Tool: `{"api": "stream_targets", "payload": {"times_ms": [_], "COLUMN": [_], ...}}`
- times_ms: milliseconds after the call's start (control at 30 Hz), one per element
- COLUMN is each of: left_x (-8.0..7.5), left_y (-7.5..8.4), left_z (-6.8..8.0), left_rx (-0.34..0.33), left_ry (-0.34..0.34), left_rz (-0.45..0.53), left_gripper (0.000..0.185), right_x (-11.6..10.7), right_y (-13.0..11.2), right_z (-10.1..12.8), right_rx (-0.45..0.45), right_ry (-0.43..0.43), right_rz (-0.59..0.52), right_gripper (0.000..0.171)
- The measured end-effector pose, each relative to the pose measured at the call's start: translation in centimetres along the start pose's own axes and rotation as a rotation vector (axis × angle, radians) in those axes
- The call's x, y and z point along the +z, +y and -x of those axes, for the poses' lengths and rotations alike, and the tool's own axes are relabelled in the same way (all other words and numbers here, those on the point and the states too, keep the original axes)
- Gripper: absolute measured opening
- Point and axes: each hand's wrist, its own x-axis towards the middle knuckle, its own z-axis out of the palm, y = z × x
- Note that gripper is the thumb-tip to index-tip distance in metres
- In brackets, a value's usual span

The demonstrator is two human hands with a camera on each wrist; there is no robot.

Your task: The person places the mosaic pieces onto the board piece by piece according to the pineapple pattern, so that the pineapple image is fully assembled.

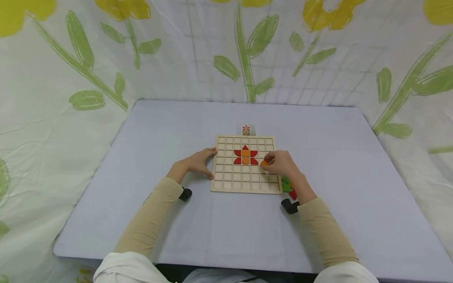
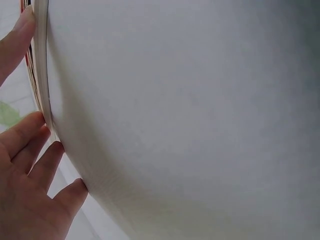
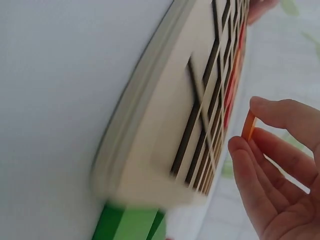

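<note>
A square wooden grid board (image 1: 221, 185) lies on the table, several red and orange pieces set in its middle cells. Among them are an orange square (image 1: 245, 153) and, just below it, an orange circle (image 1: 245, 160). My left hand (image 1: 196, 161) rests at the board's left edge with thumb and fingers spread; in the left wrist view its fingertips (image 2: 37, 117) touch the rim. Over the right half of the board, my right hand (image 1: 282, 163) pinches a thin orange piece (image 1: 264, 163) between thumb and fingers. The right wrist view shows this orange piece (image 3: 248, 125) edge-on, raised off the grid.
Green pieces (image 1: 286, 185) and a red piece (image 1: 293, 194) lie by the board's lower right corner, partly behind the right wrist. A small pattern card (image 1: 246, 129) with a similar figure sits beyond the far edge. White table cloth (image 1: 170, 125) surrounds the board.
</note>
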Motion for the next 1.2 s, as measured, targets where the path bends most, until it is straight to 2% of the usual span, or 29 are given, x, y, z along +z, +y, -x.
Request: {"api": "stream_targets", "payload": {"times_ms": [200,400,533,733,1000,1200], "left_x": [-0.1,0.2,0.1,0.1,0.0,-0.1], "left_y": [0.2,0.3,0.4,0.5,0.4,0.3], "left_z": [0.0,-0.1,-0.1,-0.1,-0.1,-0.1], "left_rx": [-0.012,-0.006,-0.007,-0.009,-0.01,-0.009], "left_ry": [-0.005,0.003,0.006,0.011,0.015,0.019], "left_rz": [-0.005,0.006,-0.003,-0.013,-0.008,-0.015], "left_gripper": [0.1,0.101,0.1,0.099,0.099,0.099], "right_x": [1.5,3.4,4.2,4.9,5.2,5.2], "right_y": [-2.1,-3.1,-3.9,-5.0,-5.7,-5.8], "right_z": [-1.0,-1.5,-2.0,-2.4,-2.5,-2.7], "right_rx": [-0.054,-0.07,-0.089,-0.096,-0.097,-0.09], "right_ry": [-0.032,-0.058,-0.072,-0.085,-0.073,-0.082], "right_rz": [-0.003,0.011,0.036,0.075,0.196,0.217], "right_gripper": [0.025,0.027,0.023,0.021,0.022,0.023]}}
